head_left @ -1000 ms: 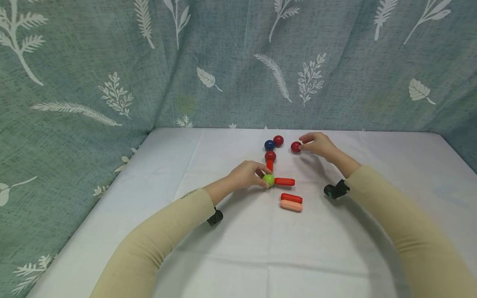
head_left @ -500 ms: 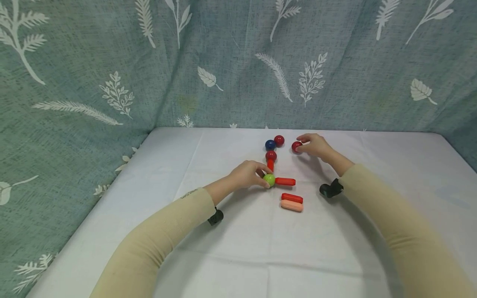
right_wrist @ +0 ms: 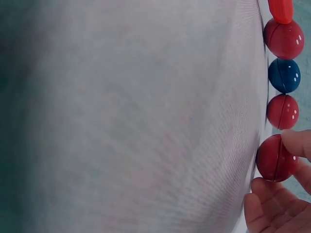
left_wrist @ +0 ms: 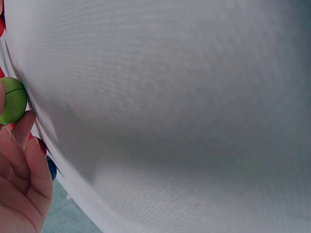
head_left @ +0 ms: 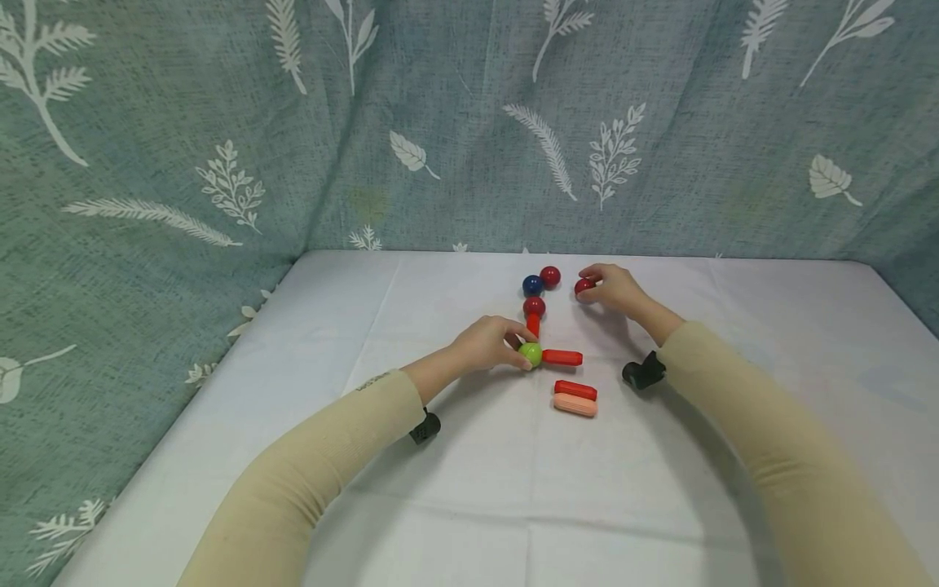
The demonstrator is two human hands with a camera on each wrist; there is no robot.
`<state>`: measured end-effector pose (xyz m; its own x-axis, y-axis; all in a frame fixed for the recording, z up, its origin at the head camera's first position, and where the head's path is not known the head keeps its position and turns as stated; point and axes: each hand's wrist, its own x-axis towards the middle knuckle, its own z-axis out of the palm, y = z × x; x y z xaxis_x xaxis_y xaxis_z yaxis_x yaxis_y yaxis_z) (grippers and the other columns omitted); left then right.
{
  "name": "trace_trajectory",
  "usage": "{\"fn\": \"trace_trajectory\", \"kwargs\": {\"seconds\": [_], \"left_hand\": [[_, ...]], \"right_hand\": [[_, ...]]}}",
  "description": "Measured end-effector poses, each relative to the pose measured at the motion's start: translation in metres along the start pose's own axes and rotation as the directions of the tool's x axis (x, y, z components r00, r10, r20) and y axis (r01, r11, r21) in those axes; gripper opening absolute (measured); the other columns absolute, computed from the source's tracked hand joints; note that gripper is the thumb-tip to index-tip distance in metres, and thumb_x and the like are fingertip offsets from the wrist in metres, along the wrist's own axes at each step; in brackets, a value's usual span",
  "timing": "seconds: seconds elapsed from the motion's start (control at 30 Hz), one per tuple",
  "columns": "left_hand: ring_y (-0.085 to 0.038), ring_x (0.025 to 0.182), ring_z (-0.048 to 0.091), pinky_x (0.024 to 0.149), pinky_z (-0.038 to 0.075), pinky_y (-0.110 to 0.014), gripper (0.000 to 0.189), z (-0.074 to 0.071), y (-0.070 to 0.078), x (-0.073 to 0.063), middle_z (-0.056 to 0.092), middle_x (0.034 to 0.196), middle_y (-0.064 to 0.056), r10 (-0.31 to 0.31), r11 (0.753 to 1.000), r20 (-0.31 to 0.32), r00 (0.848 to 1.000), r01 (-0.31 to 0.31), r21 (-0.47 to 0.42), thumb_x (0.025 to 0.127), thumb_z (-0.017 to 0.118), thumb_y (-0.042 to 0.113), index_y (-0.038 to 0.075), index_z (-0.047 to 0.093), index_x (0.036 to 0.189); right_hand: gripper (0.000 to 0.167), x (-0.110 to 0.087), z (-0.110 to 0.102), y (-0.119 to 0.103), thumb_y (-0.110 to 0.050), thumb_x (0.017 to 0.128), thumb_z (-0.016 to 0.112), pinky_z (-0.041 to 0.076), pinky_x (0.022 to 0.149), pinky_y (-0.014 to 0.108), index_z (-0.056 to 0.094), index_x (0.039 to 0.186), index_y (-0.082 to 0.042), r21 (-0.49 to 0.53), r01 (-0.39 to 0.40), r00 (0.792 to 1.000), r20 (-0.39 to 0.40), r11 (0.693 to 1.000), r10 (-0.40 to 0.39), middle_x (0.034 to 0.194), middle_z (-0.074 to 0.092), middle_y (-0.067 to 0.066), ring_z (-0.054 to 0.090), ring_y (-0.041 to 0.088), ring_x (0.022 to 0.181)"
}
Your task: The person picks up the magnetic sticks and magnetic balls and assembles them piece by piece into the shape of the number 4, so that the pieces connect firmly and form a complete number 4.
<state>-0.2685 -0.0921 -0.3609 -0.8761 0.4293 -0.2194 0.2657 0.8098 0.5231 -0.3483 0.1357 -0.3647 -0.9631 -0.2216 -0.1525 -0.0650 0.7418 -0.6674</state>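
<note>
The two hands were apart over the white cloth (head_left: 469,505). The left hand (head_left: 486,344) pinched the green ball (head_left: 531,355) with thumb and fingers. A side stick (head_left: 563,358), red, poked out to the right of it. A top stick (head_left: 533,328), red too, went up to a red ball (head_left: 534,307), its low end behind the fingers. Past that sat a blue ball (head_left: 532,285), just beside a far ball (head_left: 550,277), which was red. The right hand (head_left: 619,290) pinched one more red one, the end ball (head_left: 584,288), to the right of the far ball. Nearer the person, a low stick (head_left: 575,390), red, lay along a pink stick (head_left: 575,405).
</note>
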Motion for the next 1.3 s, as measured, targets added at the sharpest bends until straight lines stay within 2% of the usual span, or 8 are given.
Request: {"fn": "trace_trajectory", "kwargs": {"seconds": [0.43,0.73,0.93,1.3], "left_hand": [[-0.011,0.087,0.055,0.069,0.042,-0.024,0.041,0.000,0.001,-0.001,0.066,0.096,0.001,-0.010,1.000,-0.002,1.000,0.010,0.002,0.073,0.077,0.026,0.020,0.066,0.112],[-0.011,0.088,0.056,0.069,0.042,-0.024,0.041,0.000,0.001,-0.001,0.067,0.096,0.002,-0.013,1.000,0.000,1.000,0.013,0.004,0.073,0.077,0.027,0.021,0.066,0.112],[-0.011,0.088,0.056,0.067,0.042,-0.024,0.041,0.000,0.001,-0.001,0.067,0.096,0.001,-0.016,1.000,0.000,1.000,0.016,-0.001,0.073,0.077,0.026,0.020,0.066,0.112],[-0.011,0.087,0.056,0.069,0.041,-0.024,0.041,0.001,0.001,-0.001,0.067,0.094,0.002,-0.011,1.000,-0.008,1.000,0.011,-0.001,0.072,0.078,0.026,0.020,0.066,0.111]], "right_hand": [[0.047,0.001,0.000,0.001,-0.011,0.086,0.060,0.041,0.093,0.043,0.047,0.129,0.002,-0.018,0.009,1.000,-0.012,1.000,-0.009,0.124,0.049,0.023,0.047,0.033,0.110],[0.046,-0.005,-0.003,0.002,-0.013,0.087,0.060,0.040,0.095,0.045,0.047,0.129,0.000,0.021,-0.004,1.000,-0.003,1.000,0.004,0.127,0.048,0.023,0.045,0.033,0.113],[0.046,-0.015,-0.006,0.001,-0.011,0.087,0.060,0.041,0.094,0.045,0.048,0.129,0.000,0.029,0.011,1.000,0.013,1.000,-0.011,0.125,0.050,0.022,0.046,0.033,0.112],[0.044,-0.047,-0.006,-0.001,-0.011,0.085,0.061,0.044,0.090,0.042,0.050,0.126,0.002,0.042,0.085,0.995,0.054,0.995,-0.087,0.120,0.053,0.022,0.051,0.034,0.107]]}}
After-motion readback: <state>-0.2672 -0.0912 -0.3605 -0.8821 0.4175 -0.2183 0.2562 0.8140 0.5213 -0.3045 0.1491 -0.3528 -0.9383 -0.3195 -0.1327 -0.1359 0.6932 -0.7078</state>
